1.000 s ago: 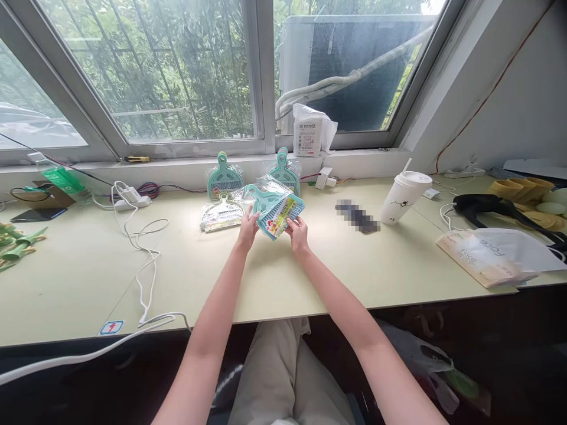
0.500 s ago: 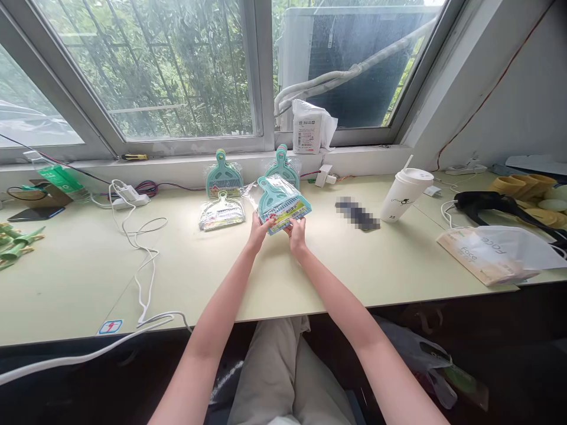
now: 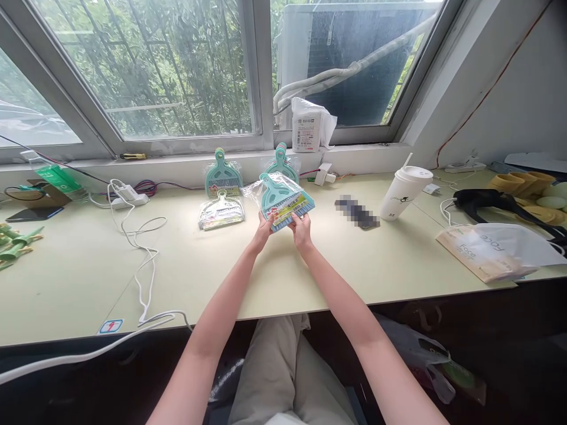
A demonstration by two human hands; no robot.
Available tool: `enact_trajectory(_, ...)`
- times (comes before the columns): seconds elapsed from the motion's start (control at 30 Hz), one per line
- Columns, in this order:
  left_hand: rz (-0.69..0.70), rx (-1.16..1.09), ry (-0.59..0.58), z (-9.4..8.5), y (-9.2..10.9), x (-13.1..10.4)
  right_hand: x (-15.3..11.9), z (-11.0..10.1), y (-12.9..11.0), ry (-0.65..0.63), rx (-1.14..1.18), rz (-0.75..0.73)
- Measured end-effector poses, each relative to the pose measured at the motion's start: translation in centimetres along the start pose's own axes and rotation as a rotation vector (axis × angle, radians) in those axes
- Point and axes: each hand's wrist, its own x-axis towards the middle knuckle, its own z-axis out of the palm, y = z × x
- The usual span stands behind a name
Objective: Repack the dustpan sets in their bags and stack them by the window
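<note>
Between both hands is a wrapped teal dustpan and brush set [image 3: 286, 200], tilted, in clear plastic with a yellow label. My left hand [image 3: 262, 231] is closed on its lower left corner. At the lower right edge, my right hand [image 3: 302, 230] grips it with thumb on top. Behind it, partly covered, a second teal dustpan set [image 3: 280, 160] leans against the sill. Another teal dustpan set [image 3: 222, 175] leans to its left. In front of that lies a pale wrapped dustpan set [image 3: 221, 211], shiny with glare.
On the right stand a white cup with a straw [image 3: 405, 192] and a tissue pack [image 3: 491, 251]; a blurred dark object [image 3: 357, 212] lies nearer. White cables [image 3: 148, 254] trail across the left. A green-labelled bottle [image 3: 59, 177] leans far left. A wrapped package [image 3: 308, 131] sits on the sill.
Both hands have shifted slightly right with the held dustpan set, and its label faces me a little more squarely. The other sets stay where they were.
</note>
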Motion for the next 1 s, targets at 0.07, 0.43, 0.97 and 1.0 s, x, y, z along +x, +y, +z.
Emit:
enact_trajectory(0.07, -0.004, -0.027, 0.023, -0.2, 0.1, 0.3, 0.0, 0.0, 0.0, -0.007, -0.001, 0.011)
enact_trajectory(0.43, -0.112, 0.014, -0.055, -0.6, 0.8, 0.0, 0.1, 0.0, 0.3, -0.005, -0.010, 0.004)
enact_trajectory(0.97, -0.083, 0.031, -0.065, 0.8, -0.2, -0.3, 0.3, -0.1, -0.2, 0.019, 0.018, 0.013)
enact_trajectory(1.0, -0.125, 0.056, -0.128, 1.2, -0.3, -0.4, 0.6, -0.4, -0.5, 0.041, 0.025, 0.004)
